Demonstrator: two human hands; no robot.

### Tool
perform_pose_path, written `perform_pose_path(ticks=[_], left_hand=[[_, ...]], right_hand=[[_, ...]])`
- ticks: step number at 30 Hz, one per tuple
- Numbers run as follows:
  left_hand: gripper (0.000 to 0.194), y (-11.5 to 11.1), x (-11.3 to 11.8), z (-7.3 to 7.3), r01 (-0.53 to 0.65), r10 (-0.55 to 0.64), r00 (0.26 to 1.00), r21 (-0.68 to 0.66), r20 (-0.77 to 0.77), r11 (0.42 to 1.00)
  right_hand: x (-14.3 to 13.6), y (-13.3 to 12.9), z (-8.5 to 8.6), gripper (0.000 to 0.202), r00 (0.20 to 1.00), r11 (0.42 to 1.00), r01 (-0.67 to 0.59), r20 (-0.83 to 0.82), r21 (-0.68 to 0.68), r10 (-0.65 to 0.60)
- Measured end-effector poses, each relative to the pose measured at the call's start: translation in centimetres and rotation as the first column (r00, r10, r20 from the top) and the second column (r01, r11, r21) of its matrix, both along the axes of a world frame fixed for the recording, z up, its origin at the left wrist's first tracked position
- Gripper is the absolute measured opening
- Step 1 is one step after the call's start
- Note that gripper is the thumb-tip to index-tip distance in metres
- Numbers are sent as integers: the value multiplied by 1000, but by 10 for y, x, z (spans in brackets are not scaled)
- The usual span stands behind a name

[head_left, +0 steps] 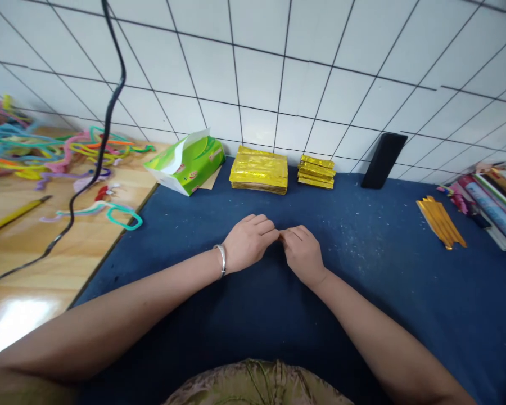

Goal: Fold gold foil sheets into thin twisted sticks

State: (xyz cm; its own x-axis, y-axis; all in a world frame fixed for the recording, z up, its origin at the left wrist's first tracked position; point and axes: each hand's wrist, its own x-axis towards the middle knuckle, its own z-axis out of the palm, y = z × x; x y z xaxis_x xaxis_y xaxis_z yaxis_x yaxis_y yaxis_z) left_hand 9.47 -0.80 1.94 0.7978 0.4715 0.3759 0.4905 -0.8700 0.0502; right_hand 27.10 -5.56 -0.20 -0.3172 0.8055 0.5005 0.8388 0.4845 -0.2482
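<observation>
My left hand (pixel 253 243) and my right hand (pixel 302 253) meet fingertip to fingertip over the dark blue table surface (pixel 244 326). Both are closed in a pinch, and a silver bangle circles the left wrist. Between the fingertips shows the edge of a small gold-brown strip (pixel 281 235), almost wholly hidden by the fingers. Just beyond the hands lies a stack of shiny gold paper (pixel 259 170). To its right is a smaller pile of folded gold strips (pixel 316 171). Farther right, a pleated gold piece (pixel 441 221) lies flat on the blue surface.
A green tissue packet (pixel 194 163) lies at the back left. A black phone-like slab (pixel 383 161) leans on the tiled wall. Books (pixel 495 205) stand at far right. On the wooden board (pixel 88 253) are coloured fuzzy stems (pixel 67 152) and a yellow pencil (pixel 14 216). A black cable (pixel 109 107) hangs across the left.
</observation>
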Motion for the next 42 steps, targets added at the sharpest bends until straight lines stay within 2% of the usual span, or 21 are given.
perform_pose_path(ticks=[3, 7, 14, 19, 25, 28, 32, 35, 40, 42], left_hand=[[20, 7, 8, -5, -4, 4, 1000, -15, 27, 1000], [20, 15, 2, -8, 28, -24, 999, -73, 49, 997], [19, 26, -19, -12, 18, 5, 988, -148, 155, 989], [17, 28, -20, -11, 24, 8, 975, -142, 223, 990], [17, 33, -19, -15, 23, 35, 949, -178, 314, 984], [18, 38, -20, -18, 17, 98, 925, -297, 368, 955], [17, 39, -21, -16, -3, 215, 905, -501, 367, 866], [15, 33, -20, -9, -14, 254, 902, -564, 349, 826], [14, 22, -17, -2, -59, 240, 895, -433, 376, 900], [14, 21, -16, -3, -44, 230, 892, -431, 389, 901]], right_hand=[[7, 3, -1, 23, 998, 999, 38, 41, -27, -37], [14, 5, -4, 22, 998, 999, 30, 54, -34, -28], [16, 7, -10, 22, 997, 997, 61, -52, -50, -64], [17, 7, -5, 22, 992, 992, 52, -111, -112, -65], [20, 9, -2, 21, 970, 990, 76, -219, -121, -101], [22, 9, -1, 20, 955, 986, 84, -270, -146, -121], [22, 8, 1, 19, 940, 980, 76, -314, -184, -131], [21, 9, 3, 19, 936, 979, 52, -333, -195, -116], [19, 10, 6, 16, 922, 976, 25, -372, -215, -105], [19, 9, 7, 15, 918, 977, 25, -383, -211, -106]])
